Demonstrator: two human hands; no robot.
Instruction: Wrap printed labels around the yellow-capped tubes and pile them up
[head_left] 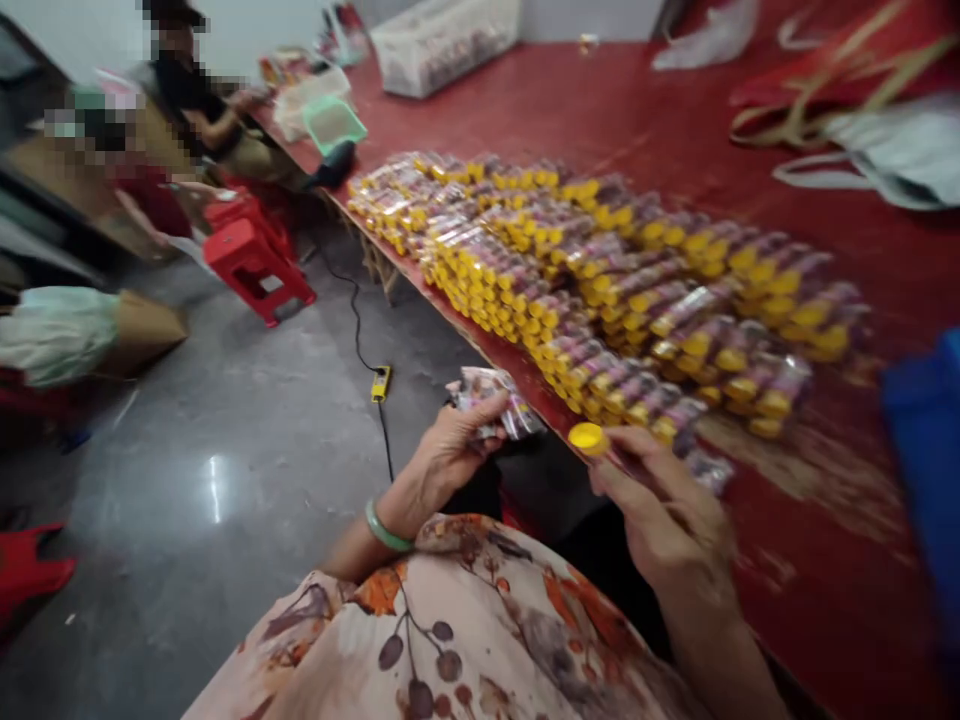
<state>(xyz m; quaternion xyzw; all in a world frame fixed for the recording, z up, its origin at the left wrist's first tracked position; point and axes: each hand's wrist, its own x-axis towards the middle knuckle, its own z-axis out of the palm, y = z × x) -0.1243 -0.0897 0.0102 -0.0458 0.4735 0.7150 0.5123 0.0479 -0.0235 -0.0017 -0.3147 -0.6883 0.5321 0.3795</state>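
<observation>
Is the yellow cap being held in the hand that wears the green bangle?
No, the yellow cap sits at the right hand, while the bangled left hand holds a clear packet.

Left hand (450, 450) gripping clear packet (491, 398), right hand (660, 510) yellow-capped tube (600, 442)

The desk (750, 120) runs along the right side, the floor (225, 450) lies to its left. Rows of tubes (600, 290) lie on the desk, near its edge. Before them, over the desk's edge, the left hand (450, 455) holds a packet (491, 395); the right hand (660, 510), beside it, holds a cap (587, 438). Behind the rows, a box (442, 40) stands on the desk. A stool (255, 260) stands on the floor, with a power strip (381, 383) nearer.
</observation>
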